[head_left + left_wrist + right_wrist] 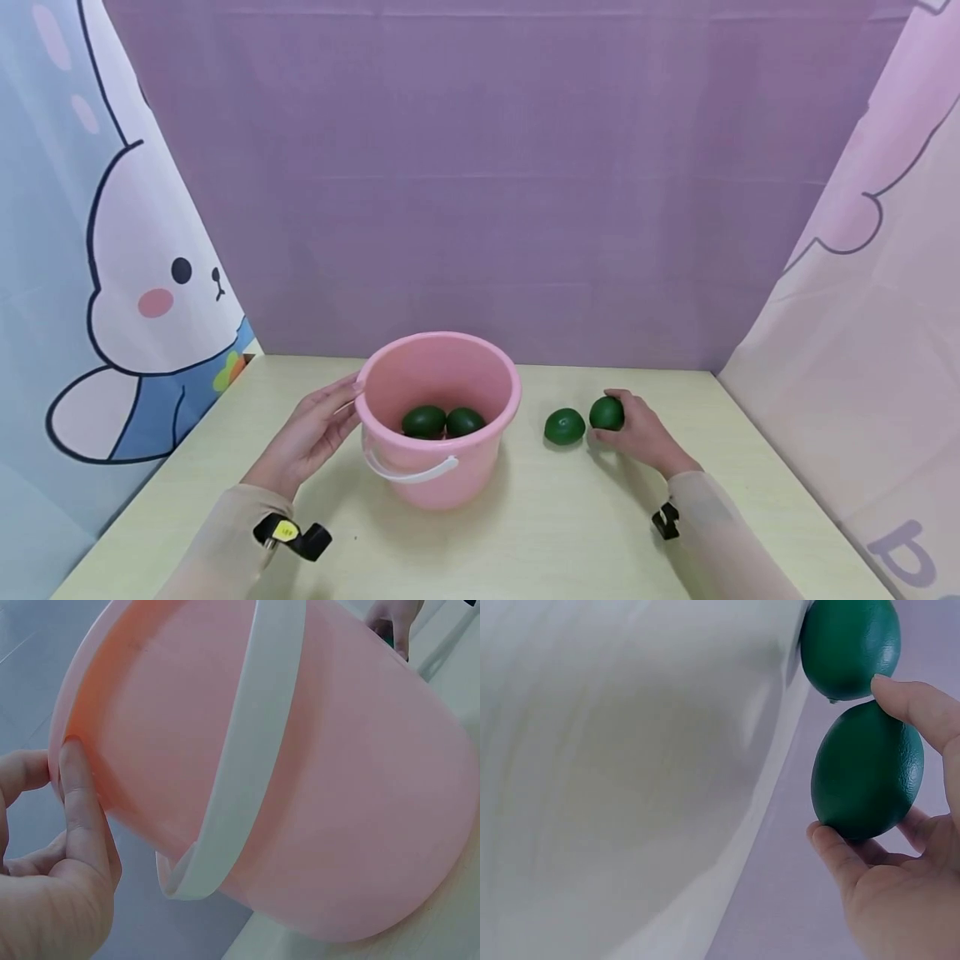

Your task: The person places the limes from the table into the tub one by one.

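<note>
Seen from the head camera, a pink bucket (472, 471) stands upright on the pale table (585, 533), a little toward seven o'clock from the table's middle. The person's left hand (311, 429) is at the bucket's nine o'clock, finger and thumb pinching its rim; how firmly the other fingers press cannot be told. A white handle (412, 477) hangs down across the outer wall at seven o'clock.

Inside the bucket lie two dark green fruits, the first fruit (423, 422) toward seven o'clock and the second fruit (465, 422) toward five. Out on the table, near the bucket at its three o'clock, rests a loose fruit (565, 426). Just beyond that one, toward two to three o'clock, the person's right hand (641, 433) pinches a held fruit (607, 413), thumb on one side and fingertips on the other (whether it touches the table cannot be told).

Both wrists bear small black devices (292, 533) near the pale sleeves (225, 546). A purple cloth (480, 183) hangs behind at twelve o'clock, and a cartoon animal (150, 333) is printed at ten.
</note>
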Motion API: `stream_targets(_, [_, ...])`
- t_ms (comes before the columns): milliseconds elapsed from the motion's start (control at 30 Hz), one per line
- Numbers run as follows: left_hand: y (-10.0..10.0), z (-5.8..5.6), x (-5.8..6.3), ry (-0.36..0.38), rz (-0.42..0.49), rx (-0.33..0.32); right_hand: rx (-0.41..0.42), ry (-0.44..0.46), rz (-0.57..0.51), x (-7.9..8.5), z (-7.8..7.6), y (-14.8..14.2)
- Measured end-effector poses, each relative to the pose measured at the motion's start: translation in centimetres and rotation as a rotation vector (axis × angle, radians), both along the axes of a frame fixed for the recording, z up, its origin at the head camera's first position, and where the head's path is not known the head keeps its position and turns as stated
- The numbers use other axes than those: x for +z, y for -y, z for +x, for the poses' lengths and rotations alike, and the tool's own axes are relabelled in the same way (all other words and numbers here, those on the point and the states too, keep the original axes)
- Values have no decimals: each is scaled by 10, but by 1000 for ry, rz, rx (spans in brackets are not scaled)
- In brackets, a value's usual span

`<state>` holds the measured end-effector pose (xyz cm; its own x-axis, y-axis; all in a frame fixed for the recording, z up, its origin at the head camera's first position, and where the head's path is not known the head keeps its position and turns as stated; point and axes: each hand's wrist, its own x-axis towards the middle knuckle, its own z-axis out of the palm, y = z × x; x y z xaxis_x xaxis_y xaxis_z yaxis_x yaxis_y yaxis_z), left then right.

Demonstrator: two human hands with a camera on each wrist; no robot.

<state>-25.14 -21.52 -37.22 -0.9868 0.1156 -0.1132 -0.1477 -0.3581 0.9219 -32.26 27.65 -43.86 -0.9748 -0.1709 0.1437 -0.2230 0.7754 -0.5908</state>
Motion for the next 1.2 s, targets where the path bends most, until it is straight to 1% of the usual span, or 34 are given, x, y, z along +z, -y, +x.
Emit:
stream_targets(133, [0, -1, 0, 3, 1, 0, 8, -26, -1, 3, 2, 1])
stream_targets(500, [1, -2, -2, -22, -9, -6, 37, -96, -8, 12, 9, 8])
stream_targets(867, [0, -1, -3, -15, -32, 6, 82, -158, -9, 18, 15, 18])
stream_targets(1200, [1, -1, -3, -19, -30, 3, 109, -190, -16, 21, 18, 30])
